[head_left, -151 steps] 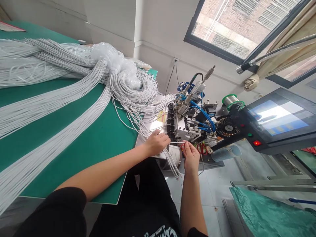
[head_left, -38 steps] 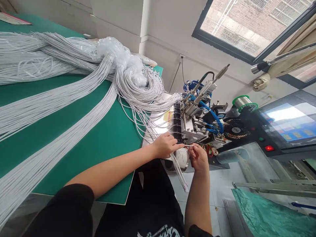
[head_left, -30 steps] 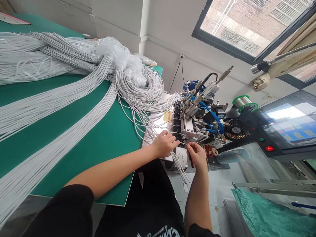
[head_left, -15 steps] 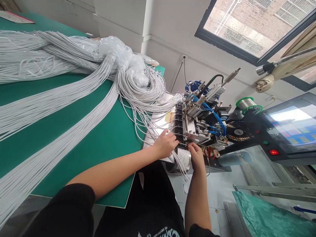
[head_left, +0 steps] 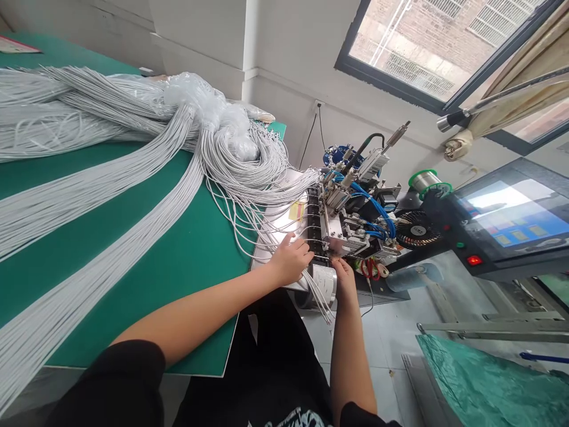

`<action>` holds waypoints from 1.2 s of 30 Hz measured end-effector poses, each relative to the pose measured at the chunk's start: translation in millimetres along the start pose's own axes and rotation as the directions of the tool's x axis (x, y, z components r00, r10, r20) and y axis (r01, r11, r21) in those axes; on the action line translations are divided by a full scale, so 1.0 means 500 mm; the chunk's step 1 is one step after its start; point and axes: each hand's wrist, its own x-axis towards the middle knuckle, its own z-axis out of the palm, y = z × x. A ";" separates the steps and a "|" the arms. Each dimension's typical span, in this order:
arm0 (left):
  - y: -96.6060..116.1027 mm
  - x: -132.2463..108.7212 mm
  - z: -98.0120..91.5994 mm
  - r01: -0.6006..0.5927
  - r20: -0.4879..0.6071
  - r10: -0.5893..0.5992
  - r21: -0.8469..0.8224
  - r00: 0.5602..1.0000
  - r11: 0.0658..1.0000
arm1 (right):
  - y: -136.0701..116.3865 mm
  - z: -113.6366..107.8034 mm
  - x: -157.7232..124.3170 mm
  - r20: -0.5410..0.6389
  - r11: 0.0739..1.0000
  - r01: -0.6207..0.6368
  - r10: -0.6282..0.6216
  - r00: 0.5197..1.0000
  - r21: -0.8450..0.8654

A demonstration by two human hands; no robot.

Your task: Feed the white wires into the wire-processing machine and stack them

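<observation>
My left hand (head_left: 292, 260) is closed on a white cable at the front end of the machine's black fixture row (head_left: 313, 219). Several more white cables (head_left: 317, 296) hang down from beneath that hand, their ends loose. Just to the right, my right hand (head_left: 344, 274) pinches at the tip of the cable that runs across between both hands. The exact end between its fingers is too small to make out. Above the hands stands a machine (head_left: 344, 219) with metal blocks and blue tubes; other cables lie in its row.
Long bundles of white cable (head_left: 133, 184) and plastic wrap (head_left: 195, 98) cover much of the green table (head_left: 186, 249). On the right are a fan (head_left: 416, 230), a solder wire spool (head_left: 429, 181), a touchscreen (head_left: 511, 213) and red-handled scissors (head_left: 368, 268). A clear roll (head_left: 324, 281) sits below the fixture.
The whole view has shifted, so the scene sits slightly further left. My hands stay at the same end of the fixture, with the right hand slightly closer to it.
</observation>
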 end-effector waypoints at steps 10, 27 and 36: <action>0.006 -0.002 0.000 0.152 -0.004 -0.152 0.008 0.988 0.988 | -0.011 -0.092 -0.074 -0.022 0.957 0.081 -0.091 0.996 -0.278; 0.003 -0.005 -0.012 0.074 -0.093 -0.078 -0.043 0.993 0.996 | -0.104 -0.098 -0.181 0.619 0.791 0.191 0.276 0.736 -0.581; 0.004 -0.006 -0.010 0.085 -0.132 -0.089 -0.036 0.987 0.996 | -0.091 -0.097 -0.180 0.599 0.737 0.266 0.228 0.768 -0.621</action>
